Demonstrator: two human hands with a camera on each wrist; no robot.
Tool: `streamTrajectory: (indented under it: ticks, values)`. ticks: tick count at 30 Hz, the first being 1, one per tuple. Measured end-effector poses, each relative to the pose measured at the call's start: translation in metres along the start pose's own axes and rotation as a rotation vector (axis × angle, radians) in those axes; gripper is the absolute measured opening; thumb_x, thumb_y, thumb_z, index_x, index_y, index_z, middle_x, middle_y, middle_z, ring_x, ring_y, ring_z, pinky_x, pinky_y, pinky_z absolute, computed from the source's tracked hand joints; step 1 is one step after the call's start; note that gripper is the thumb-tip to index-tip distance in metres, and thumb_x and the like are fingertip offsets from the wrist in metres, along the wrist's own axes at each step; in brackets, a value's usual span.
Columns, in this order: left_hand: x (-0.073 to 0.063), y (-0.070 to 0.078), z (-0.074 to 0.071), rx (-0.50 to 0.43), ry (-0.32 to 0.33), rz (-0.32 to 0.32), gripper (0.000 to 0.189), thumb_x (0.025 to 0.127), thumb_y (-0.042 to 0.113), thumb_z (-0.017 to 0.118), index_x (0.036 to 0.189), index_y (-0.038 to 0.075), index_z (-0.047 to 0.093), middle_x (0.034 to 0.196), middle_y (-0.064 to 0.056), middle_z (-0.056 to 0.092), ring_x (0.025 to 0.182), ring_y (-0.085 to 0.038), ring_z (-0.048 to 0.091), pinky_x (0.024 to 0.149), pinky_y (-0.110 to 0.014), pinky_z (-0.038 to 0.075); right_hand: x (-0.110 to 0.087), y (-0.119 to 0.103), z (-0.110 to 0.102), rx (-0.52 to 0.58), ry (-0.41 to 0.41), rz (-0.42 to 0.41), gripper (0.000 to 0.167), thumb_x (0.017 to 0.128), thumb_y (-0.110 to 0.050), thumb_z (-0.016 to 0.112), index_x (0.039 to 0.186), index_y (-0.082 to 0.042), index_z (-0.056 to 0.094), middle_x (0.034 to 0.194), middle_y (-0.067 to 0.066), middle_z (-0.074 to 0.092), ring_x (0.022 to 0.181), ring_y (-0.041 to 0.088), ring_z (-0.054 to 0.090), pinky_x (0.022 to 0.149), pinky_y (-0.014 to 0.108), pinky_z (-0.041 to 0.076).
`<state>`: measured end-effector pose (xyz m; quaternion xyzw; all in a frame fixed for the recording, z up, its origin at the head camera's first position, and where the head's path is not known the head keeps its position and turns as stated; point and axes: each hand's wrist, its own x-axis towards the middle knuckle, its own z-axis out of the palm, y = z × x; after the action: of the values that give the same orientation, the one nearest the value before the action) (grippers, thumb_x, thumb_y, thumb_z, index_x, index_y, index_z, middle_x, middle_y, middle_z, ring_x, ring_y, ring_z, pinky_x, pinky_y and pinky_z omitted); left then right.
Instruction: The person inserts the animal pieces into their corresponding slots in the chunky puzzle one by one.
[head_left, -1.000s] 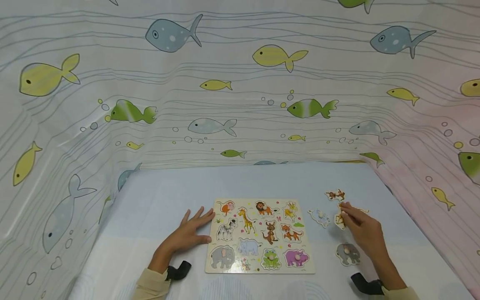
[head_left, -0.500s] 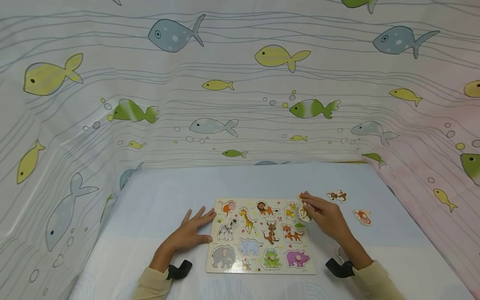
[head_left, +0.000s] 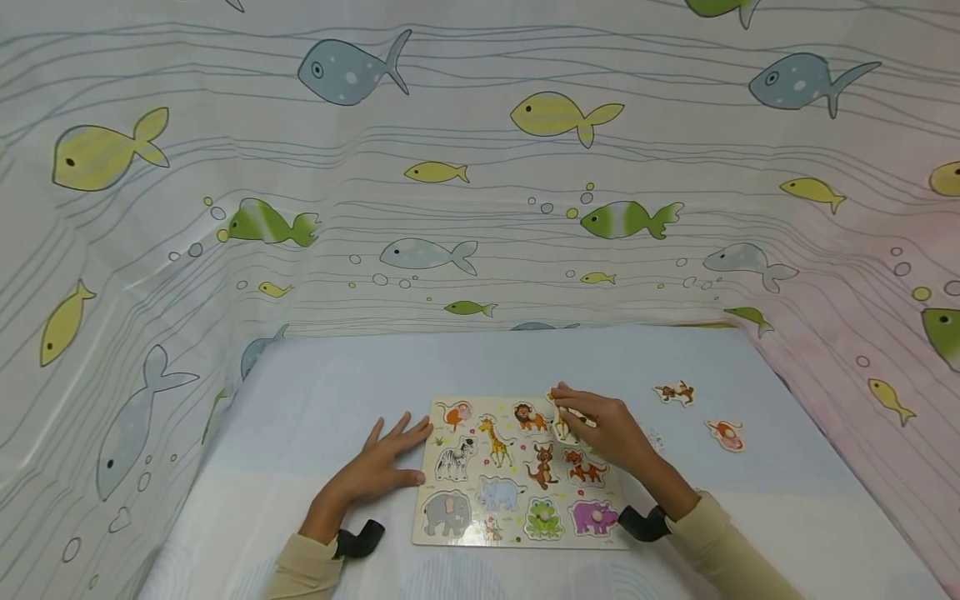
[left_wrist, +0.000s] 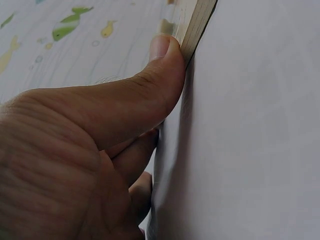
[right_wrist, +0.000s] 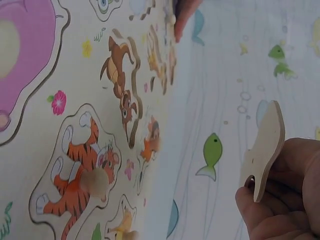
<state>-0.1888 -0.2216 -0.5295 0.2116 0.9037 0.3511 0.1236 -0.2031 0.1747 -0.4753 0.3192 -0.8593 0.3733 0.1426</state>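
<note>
A flat wooden animal puzzle board (head_left: 417,537) lies on the table. My left hand (head_left: 372,468) rests at its left edge with the fingers spread; in the left wrist view the thumb (left_wrist: 160,65) touches the board's edge. My right hand (head_left: 603,427) pinches a giraffe puzzle piece (head_left: 564,427) over the board's upper right corner, overlapping the deer picture there. The right wrist view shows the piece (right_wrist: 267,142) held upright above the board, its plain wooden side and edge showing. Knobbed pieces sit in the board, among them a tiger (right_wrist: 75,175) and a hippo (head_left: 592,518).
Right of the board lie a kangaroo piece (head_left: 674,392) and a monkey piece (head_left: 725,434). A pale blue piece (head_left: 655,438) is partly hidden behind the right forearm. A fish-patterned cloth (head_left: 420,217) hangs around the table's back and sides.
My right hand has carried the giraffe piece leftward from the loose pieces to above the board's upper right. The monkey piece has come into view. The left hand stays at the board's edge.
</note>
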Motion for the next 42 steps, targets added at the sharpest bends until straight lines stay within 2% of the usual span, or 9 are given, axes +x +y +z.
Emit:
streamTrajectory:
  ticks: [9, 16, 19, 25, 28, 31, 35, 42]
  values:
    - [0.001, -0.002, 0.0, -0.002, -0.001, 0.008, 0.085, 0.08, 0.034, 0.079, 0.153, 0.014, 0.041, 0.162, -0.003, 0.033, 0.156, -0.034, 0.011, 0.123, -0.059, -0.015, 0.017, -0.01, 0.021, 0.037, -0.081, -0.054, 0.034, 0.091, -0.002, 0.069, 0.125, 0.0, 0.068, 0.132, 0.019, 0.066, 0.125, 0.035, 0.061, 0.087, 0.036, 0.062]
    - [0.001, -0.002, 0.0, 0.012, -0.002, 0.013, 0.084, 0.08, 0.033, 0.079, 0.153, 0.013, 0.041, 0.161, -0.004, 0.034, 0.156, -0.034, 0.011, 0.123, -0.059, -0.015, 0.029, -0.011, 0.038, 0.081, -0.165, -0.033, 0.033, 0.096, -0.008, 0.065, 0.128, -0.002, 0.067, 0.136, 0.015, 0.064, 0.128, 0.031, 0.06, 0.087, 0.032, 0.061]
    - [0.001, -0.002, 0.0, 0.006, 0.002, 0.015, 0.084, 0.08, 0.033, 0.08, 0.152, 0.012, 0.042, 0.161, -0.005, 0.034, 0.156, -0.035, 0.012, 0.123, -0.06, -0.014, 0.033, -0.01, 0.045, 0.104, -0.191, -0.03, 0.033, 0.098, -0.011, 0.063, 0.13, -0.003, 0.066, 0.137, 0.016, 0.063, 0.129, 0.031, 0.059, 0.084, 0.029, 0.062]
    - [0.001, -0.003, 0.0, -0.004, -0.004, 0.006, 0.085, 0.08, 0.033, 0.08, 0.153, 0.014, 0.041, 0.162, -0.003, 0.033, 0.156, -0.033, 0.011, 0.123, -0.058, -0.015, 0.038, -0.007, 0.058, 0.16, -0.236, -0.036, 0.032, 0.099, -0.01, 0.062, 0.129, -0.002, 0.066, 0.138, 0.018, 0.062, 0.131, 0.033, 0.057, 0.086, 0.029, 0.062]
    - [0.001, -0.003, 0.001, -0.007, -0.005, 0.005, 0.085, 0.08, 0.033, 0.08, 0.153, 0.014, 0.041, 0.162, -0.003, 0.034, 0.156, -0.033, 0.011, 0.123, -0.058, -0.015, 0.039, -0.004, 0.064, 0.15, -0.262, -0.046, 0.031, 0.099, -0.009, 0.061, 0.128, -0.001, 0.066, 0.138, 0.02, 0.062, 0.129, 0.033, 0.059, 0.079, 0.025, 0.061]
    - [0.001, -0.004, 0.001, -0.003, -0.005, 0.006, 0.085, 0.08, 0.033, 0.08, 0.153, 0.014, 0.041, 0.162, -0.003, 0.034, 0.156, -0.033, 0.011, 0.123, -0.058, -0.015, 0.038, -0.003, 0.071, 0.123, -0.286, -0.064, 0.03, 0.098, -0.009, 0.061, 0.127, -0.001, 0.067, 0.138, 0.021, 0.061, 0.128, 0.033, 0.06, 0.077, 0.024, 0.061]
    - [0.002, -0.004, 0.002, -0.002, -0.006, -0.001, 0.084, 0.08, 0.032, 0.08, 0.153, 0.016, 0.041, 0.161, -0.001, 0.034, 0.157, -0.031, 0.01, 0.123, -0.057, -0.016, 0.037, -0.001, 0.077, 0.102, -0.302, -0.073, 0.03, 0.098, -0.01, 0.063, 0.126, -0.002, 0.068, 0.137, 0.019, 0.062, 0.128, 0.031, 0.06, 0.088, 0.027, 0.061]
    - [0.001, -0.003, 0.0, -0.003, -0.004, 0.003, 0.084, 0.081, 0.03, 0.08, 0.153, 0.014, 0.041, 0.161, -0.002, 0.035, 0.156, -0.032, 0.011, 0.123, -0.057, -0.016, 0.036, 0.003, 0.083, 0.062, -0.297, -0.105, 0.029, 0.096, -0.01, 0.065, 0.123, -0.002, 0.07, 0.132, 0.013, 0.067, 0.126, 0.027, 0.062, 0.097, 0.036, 0.058]
